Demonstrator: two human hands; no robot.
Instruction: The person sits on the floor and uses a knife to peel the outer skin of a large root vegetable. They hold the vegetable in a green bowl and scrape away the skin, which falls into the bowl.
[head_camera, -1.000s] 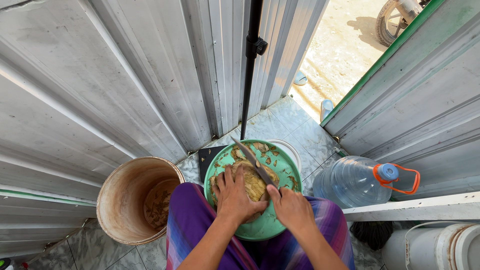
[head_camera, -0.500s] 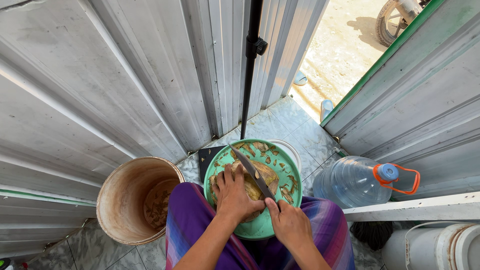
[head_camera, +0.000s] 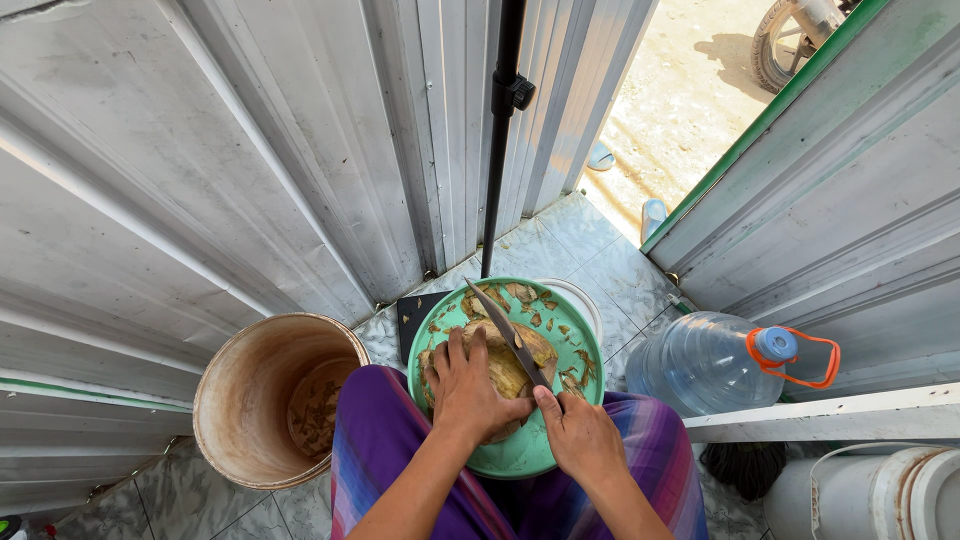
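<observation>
Left hand (head_camera: 470, 390) spread flat over a brown husky lump (head_camera: 510, 365) in the green basin (head_camera: 520, 455) on the lap. Right hand (head_camera: 585, 440) wrapped around a knife (head_camera: 510, 335), blade across the lump just beside the left fingers (head_camera: 465, 350). Risk: a slip off the fibrous surface, nicking those fingers or tipping the basin.

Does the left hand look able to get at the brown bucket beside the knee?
Probably yes. The left hand rests on the food in the green basin, and the bucket stands open just to its left with nothing between.
</observation>
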